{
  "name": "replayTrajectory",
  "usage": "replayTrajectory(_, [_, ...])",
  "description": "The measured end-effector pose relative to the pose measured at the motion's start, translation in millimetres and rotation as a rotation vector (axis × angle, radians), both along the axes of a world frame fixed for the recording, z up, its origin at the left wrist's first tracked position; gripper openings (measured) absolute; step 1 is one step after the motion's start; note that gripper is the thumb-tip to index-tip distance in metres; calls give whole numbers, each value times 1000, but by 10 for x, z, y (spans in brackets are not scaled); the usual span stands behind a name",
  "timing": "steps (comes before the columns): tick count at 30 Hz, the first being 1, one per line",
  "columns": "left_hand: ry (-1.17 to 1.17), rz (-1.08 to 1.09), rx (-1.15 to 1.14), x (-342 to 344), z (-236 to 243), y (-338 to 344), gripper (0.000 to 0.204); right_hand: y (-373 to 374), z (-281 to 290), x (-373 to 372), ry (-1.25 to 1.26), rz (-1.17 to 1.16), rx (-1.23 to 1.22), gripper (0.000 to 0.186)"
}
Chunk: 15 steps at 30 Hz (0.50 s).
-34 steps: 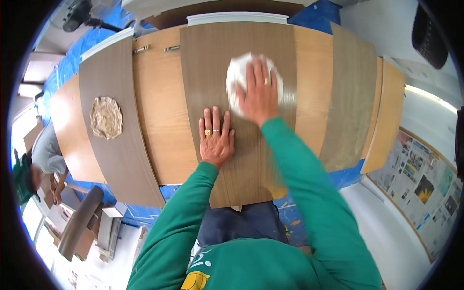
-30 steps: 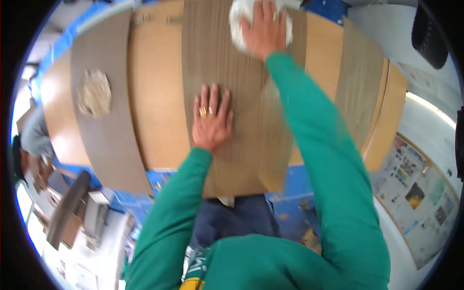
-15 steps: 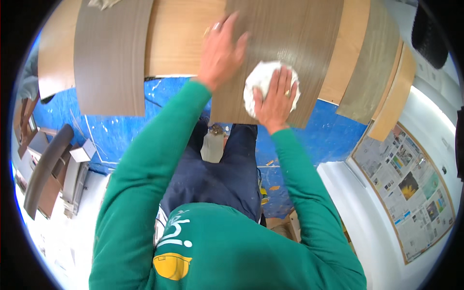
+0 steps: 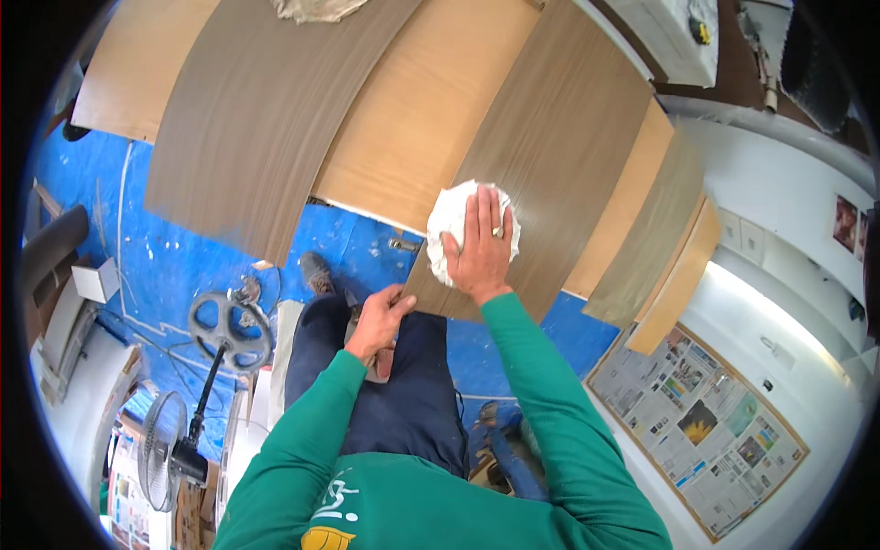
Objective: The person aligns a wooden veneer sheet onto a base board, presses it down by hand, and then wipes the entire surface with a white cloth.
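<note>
Since the earlier frame we are shifting the white cloth (image 4: 447,217) leftward; it is now overlapping the left edge of the brown panel (image 4: 573,137), whose long axis is running away from us and rightward. Our right hand (image 4: 482,247) is pressing it flat, fingers nearly together. Our left hand (image 4: 376,323) is reaching the near corner; whether it's pinching, we cannot tell. Beyond, a pale board (image 4: 431,110) is lying above blue floor sheeting (image 4: 101,188).

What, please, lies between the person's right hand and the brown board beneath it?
A bunched white cloth lies between the right hand and the brown board, as the head view shows.
</note>
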State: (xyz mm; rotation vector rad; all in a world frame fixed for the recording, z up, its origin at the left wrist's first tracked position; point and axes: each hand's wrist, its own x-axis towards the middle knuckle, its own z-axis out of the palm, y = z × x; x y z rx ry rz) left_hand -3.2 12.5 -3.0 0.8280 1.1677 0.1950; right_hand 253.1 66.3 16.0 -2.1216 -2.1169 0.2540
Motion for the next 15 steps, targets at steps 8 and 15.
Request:
replayTrajectory(8, [26, 254, -216, 154, 71, -244, 38, 1528, -89, 855, -39, -7, 105, 77])
replayTrajectory(15, [37, 542, -246, 353, 268, -363, 44, 3041, -236, 1773, -55, -40, 203, 69])
